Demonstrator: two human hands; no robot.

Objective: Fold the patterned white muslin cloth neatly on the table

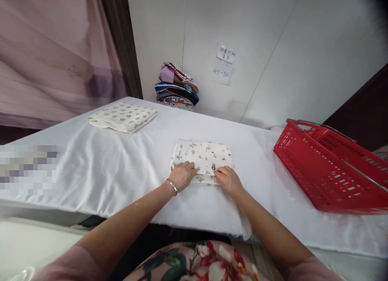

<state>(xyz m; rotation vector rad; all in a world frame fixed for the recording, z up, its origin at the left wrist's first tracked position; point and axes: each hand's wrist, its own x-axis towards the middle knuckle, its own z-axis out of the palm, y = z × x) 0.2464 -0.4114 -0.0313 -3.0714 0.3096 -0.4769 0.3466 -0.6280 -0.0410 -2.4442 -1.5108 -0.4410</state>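
A folded white cloth (203, 155) with small printed figures lies on the white-covered table (100, 167) in front of me. My left hand (182, 174), with a metal bracelet at the wrist, rests on the cloth's near left edge, fingers curled over it. My right hand (228, 180) lies on the near right edge, fingers bent and pinching the fabric. Both hands grip the near border of the same cloth.
A second folded patterned cloth (123, 117) lies at the far left of the table. A pile of folded coloured fabrics (177, 87) sits against the wall under paper notes (224, 63). A red plastic basket (330, 167) stands at the right.
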